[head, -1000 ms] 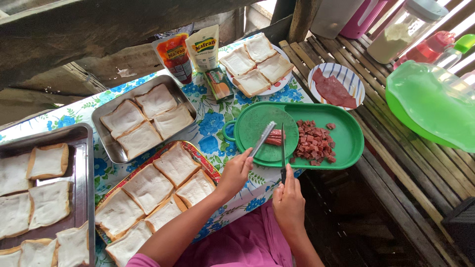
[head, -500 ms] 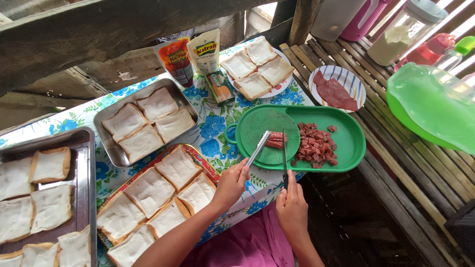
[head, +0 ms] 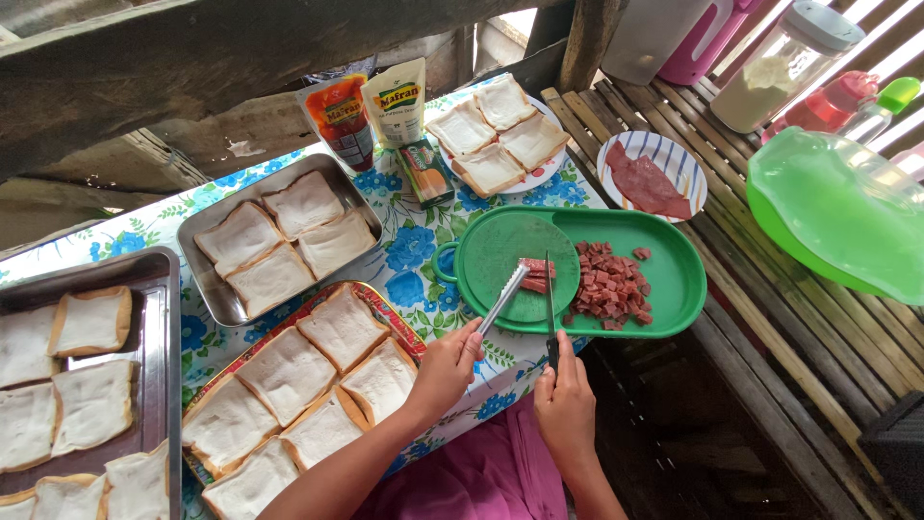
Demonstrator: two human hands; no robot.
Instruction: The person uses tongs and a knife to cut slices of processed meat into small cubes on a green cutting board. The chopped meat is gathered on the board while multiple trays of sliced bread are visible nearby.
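Your left hand (head: 445, 371) is closed around the handle of the tongs (head: 503, 299), fingers curled together on it, and the tong tips pin the uncut strip of meat (head: 535, 275) on the round green board (head: 518, 267). That board sits on the left part of the green tray (head: 674, 274), which lies at the table's near edge. Your right hand (head: 565, 404) is wrapped tight round the knife (head: 550, 308), fingers shut on the handle, the blade pointing away from you with its tip at the strip, just right of the tongs.

I judge the main risk to be the strip sliding: the tongs hold it only at one end, so a push from the blade could drag it out of the grip and scatter it into the diced meat (head: 608, 286) heaped just right of the board. The blade and the tong tips are nearly touching, so a slightly skewed cut would strike metal and skid. The round board merely rests on the tray, and hard pressure near its rim could shift it. The tray looks to jut a little past the table edge toward you, so leaning weight on that side might tip it
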